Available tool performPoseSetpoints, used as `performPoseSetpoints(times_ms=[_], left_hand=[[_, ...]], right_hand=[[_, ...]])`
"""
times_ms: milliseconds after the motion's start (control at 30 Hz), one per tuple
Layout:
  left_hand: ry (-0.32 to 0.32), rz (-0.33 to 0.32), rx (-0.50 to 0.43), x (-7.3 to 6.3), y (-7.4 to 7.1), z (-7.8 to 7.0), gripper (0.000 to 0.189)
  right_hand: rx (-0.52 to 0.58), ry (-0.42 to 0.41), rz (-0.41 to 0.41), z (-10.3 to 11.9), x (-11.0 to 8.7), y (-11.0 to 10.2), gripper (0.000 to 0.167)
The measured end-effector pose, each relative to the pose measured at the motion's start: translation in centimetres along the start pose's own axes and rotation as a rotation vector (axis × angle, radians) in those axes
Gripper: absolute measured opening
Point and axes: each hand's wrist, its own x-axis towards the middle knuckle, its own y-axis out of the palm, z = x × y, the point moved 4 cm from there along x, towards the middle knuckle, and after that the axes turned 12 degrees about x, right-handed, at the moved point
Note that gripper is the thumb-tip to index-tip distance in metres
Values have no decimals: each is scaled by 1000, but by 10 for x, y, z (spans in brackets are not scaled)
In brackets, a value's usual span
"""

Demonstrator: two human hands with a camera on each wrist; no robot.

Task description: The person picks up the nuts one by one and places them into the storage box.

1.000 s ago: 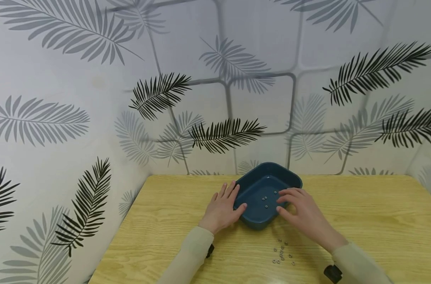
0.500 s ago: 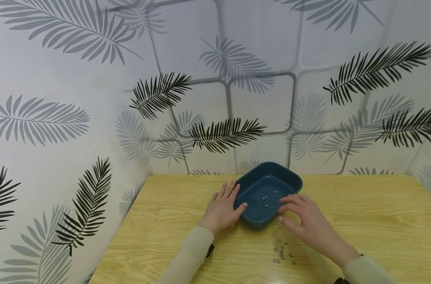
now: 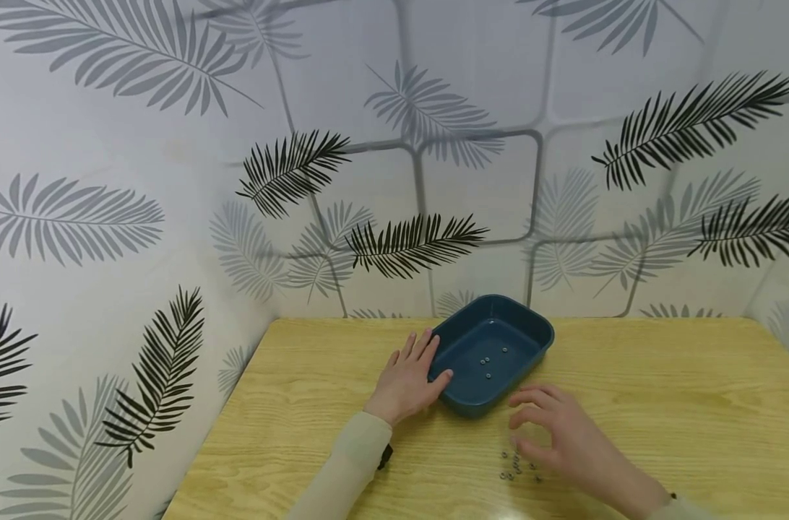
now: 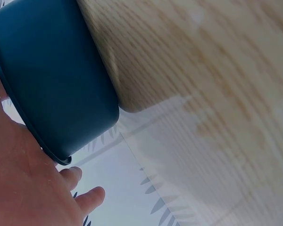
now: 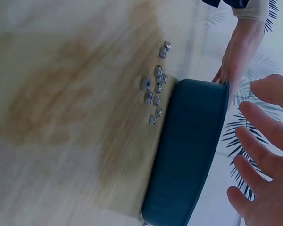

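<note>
A deep blue rectangular tray [image 3: 462,372] sits at an angle on the table, with several small metal nuts [image 3: 488,375] scattered on its floor. My left hand [image 3: 404,379] rests against the tray's left side, fingers spread at the rim and thumb over the near edge. In the left wrist view that hand [image 4: 28,179] lies along the rim. More nuts [image 5: 145,84] lie loosely grouped on the wood in front of the tray. My right hand [image 3: 566,444] hovers beside this group, fingers bent and apart, nothing between them.
The wooden table [image 3: 290,426] meets a wall [image 3: 368,180] printed with leaves just behind the tray. Wood surface extends to the left and right of both hands.
My right hand has drawn back from over the tray's right rim, toward me and down to the loose nuts. The left hand and the tray have stayed in place.
</note>
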Motion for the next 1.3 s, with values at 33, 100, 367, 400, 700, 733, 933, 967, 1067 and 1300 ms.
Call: performPoseSetpoints(times_ms=[33, 100, 367, 400, 700, 733, 933, 967, 1067, 1300], left_hand=[[0, 2, 2, 0, 0, 0, 72], [1, 0, 5, 1, 0, 0, 72], [0, 9, -2, -1, -2, -1, 72], [0, 10, -4, -1, -2, -1, 72], [1, 8, 7, -1, -3, -1, 72], [2, 8, 10, -1, -3, -1, 72], [8, 2, 7, -2, -2, -1, 72], [8, 4, 7, -2, -2, -1, 72], [6, 8, 5, -3, -3, -1, 72], [4, 7, -7, -2, -3, -1, 72]], right_hand=[[3, 1, 13, 0, -2, 2, 22], [7, -2, 36, 1, -5, 5, 23], [-12, -64, 144, -2, -18, 19, 22], [1, -49, 168, -2, -19, 20, 20], [70, 110, 346, -7, -22, 29, 15], [74, 117, 355, -7, -23, 30, 15], [88, 152, 402, -11, -24, 33, 15], [86, 150, 402, -11, -24, 34, 15], [80, 144, 399, -12, -24, 36, 14], [58, 183, 429, -15, -22, 38, 12]])
